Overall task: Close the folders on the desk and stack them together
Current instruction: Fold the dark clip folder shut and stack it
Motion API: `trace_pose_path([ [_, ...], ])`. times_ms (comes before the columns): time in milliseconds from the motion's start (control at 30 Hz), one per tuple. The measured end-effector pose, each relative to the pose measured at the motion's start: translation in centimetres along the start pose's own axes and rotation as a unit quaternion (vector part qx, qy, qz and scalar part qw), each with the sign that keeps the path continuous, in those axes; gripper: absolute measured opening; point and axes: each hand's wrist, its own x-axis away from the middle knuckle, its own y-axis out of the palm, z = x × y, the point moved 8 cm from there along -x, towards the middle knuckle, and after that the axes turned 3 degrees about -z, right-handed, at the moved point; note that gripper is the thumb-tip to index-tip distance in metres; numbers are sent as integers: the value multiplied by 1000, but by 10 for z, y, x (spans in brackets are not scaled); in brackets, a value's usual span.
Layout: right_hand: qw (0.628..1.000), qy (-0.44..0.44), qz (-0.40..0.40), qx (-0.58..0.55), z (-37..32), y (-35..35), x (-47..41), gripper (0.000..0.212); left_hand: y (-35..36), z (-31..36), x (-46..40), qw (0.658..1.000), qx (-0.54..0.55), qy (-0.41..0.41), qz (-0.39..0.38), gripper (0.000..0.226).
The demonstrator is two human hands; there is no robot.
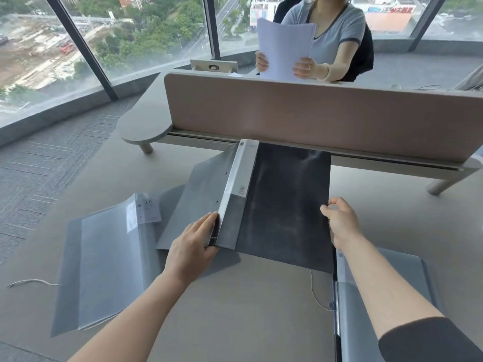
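A dark grey binder folder (pixel 285 205) lies in the middle of the desk, its cover half raised with the pale spine (pixel 239 184) uppermost. My left hand (pixel 194 241) presses flat against the spine's near end. My right hand (pixel 339 220) pinches the right edge of the dark cover. A clear-sleeved folder (pixel 104 262) labelled 20 lies open at the left. A third grey folder (pixel 366 304) lies at the right, partly under my right forearm; I cannot tell whether it is closed.
A tan divider panel (pixel 326 116) stands along the desk's far edge. Behind it a person (pixel 337 40) holds white sheets of paper (pixel 285 48). A thin cable (pixel 31 282) lies at the left edge of the desk (pixel 248 309). Windows run along the left and back.
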Motion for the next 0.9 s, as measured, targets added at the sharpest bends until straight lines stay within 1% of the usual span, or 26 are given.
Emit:
trace_pose_path([
  [100,999,6,-15,-48,-2,5,11,12,-8,0,0,1000,19,-6,-18,76],
  [233,995,13,-10,-94,-3,6,20,22,-6,2,3,991,73,30,-105,105],
  [300,994,13,-17,-108,-5,9,25,21,-8,-1,4,987,102,31,-118,108],
  [367,993,9,-21,-119,-8,13,30,20,-13,-8,-1,977,184,-18,-110,106],
  [433,991,2,-26,-135,-14,17,36,22,-21,-13,-12,940,310,-102,-95,105],
  [467,989,-4,-31,-143,-18,21,39,23,-24,-15,-18,920,357,-132,-94,104],
  [533,987,-16,-43,-157,-27,28,45,22,-30,-14,-30,894,399,-162,-121,103],
  [600,984,-28,-61,-168,-37,36,51,22,-34,-11,-37,876,424,-168,-159,98],
  [667,980,-37,-78,-181,-45,43,56,21,-39,-8,-42,861,449,-165,-176,82],
  [733,975,-44,-92,-195,-53,49,61,20,-45,1,-45,844,480,-151,-183,65],
  [900,969,-72,-112,-208,-78,59,75,21,-54,21,-47,813,539,-130,-179,45],
])
